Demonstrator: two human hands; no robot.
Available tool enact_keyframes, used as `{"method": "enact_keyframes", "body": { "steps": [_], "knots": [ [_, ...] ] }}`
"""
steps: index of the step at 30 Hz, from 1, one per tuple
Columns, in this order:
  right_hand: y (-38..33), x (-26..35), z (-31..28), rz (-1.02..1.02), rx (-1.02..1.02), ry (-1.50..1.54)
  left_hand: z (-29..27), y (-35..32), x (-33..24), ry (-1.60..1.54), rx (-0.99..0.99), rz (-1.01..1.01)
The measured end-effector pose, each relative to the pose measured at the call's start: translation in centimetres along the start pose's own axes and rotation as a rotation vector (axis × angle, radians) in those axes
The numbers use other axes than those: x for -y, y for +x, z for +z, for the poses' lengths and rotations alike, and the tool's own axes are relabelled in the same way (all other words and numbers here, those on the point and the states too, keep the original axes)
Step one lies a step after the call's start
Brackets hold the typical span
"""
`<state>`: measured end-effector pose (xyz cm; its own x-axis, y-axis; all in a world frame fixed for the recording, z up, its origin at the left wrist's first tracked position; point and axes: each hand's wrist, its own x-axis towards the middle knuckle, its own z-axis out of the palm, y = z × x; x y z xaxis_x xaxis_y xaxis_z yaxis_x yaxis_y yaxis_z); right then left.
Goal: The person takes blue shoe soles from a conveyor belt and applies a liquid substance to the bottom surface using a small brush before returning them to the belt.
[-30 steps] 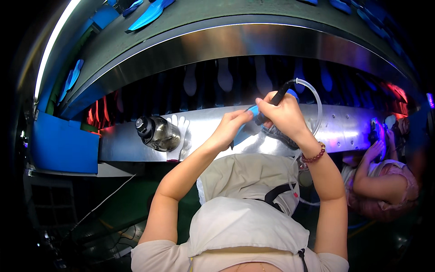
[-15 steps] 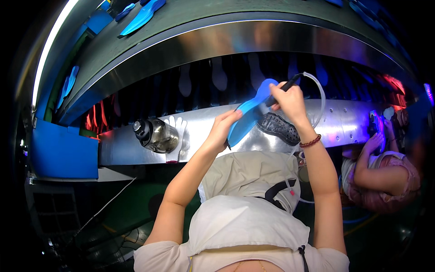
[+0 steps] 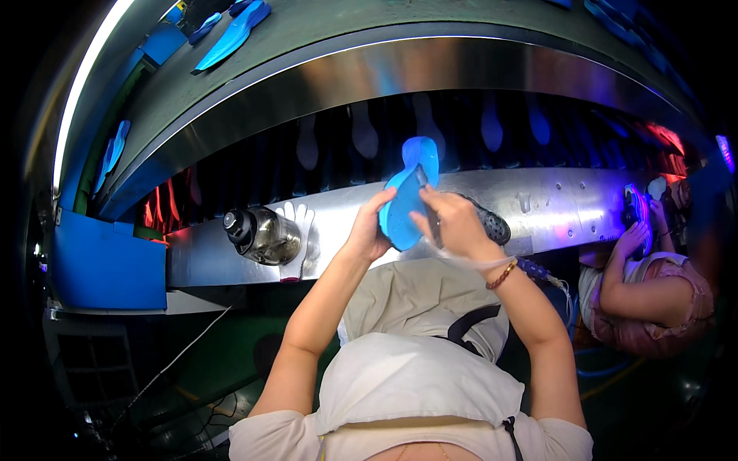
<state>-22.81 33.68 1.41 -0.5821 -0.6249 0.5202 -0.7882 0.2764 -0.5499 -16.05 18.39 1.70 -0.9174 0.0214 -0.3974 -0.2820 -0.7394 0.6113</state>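
Note:
My left hand [image 3: 370, 226] grips a bright blue shoe sole [image 3: 406, 217] by its left edge. The sole stands almost upright in front of me, its narrower rounded end pointing away. In my right hand [image 3: 458, 223] is a dark pen-shaped tool [image 3: 420, 177] with a pale thin hose, its tip over the middle of the sole's face. Whether the tip touches the sole, I cannot tell. Behind my right hand, a black speckled clog-like shoe [image 3: 493, 226] lies on the metal bench, partly hidden.
On the metal bench [image 3: 553, 201] stand a dark clear bottle [image 3: 265, 234] and a white glove [image 3: 302, 234]. Beyond, a raised green belt [image 3: 323, 23] carries blue soles [image 3: 233, 37]. Soles also hang in the dark gap below it. At right, another person [image 3: 653, 292] handles a lit sole.
The sole has turned from slanted to nearly upright. My right hand has come down and left, bringing the tool from the sole's far end to its middle and covering part of the black shoe.

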Motion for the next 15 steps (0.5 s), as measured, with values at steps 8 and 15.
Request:
{"method": "enact_keyframes", "body": {
  "steps": [8,15],
  "knots": [
    [-0.5,3.0,-2.7,-0.257,0.19,0.188,-2.7,-0.1,-1.5,-0.002,0.033,-0.006],
    [0.7,-0.1,-7.2,0.415,-0.078,1.066,-2.4,-3.4,-1.9,-0.187,0.137,0.063]
  ]
}}
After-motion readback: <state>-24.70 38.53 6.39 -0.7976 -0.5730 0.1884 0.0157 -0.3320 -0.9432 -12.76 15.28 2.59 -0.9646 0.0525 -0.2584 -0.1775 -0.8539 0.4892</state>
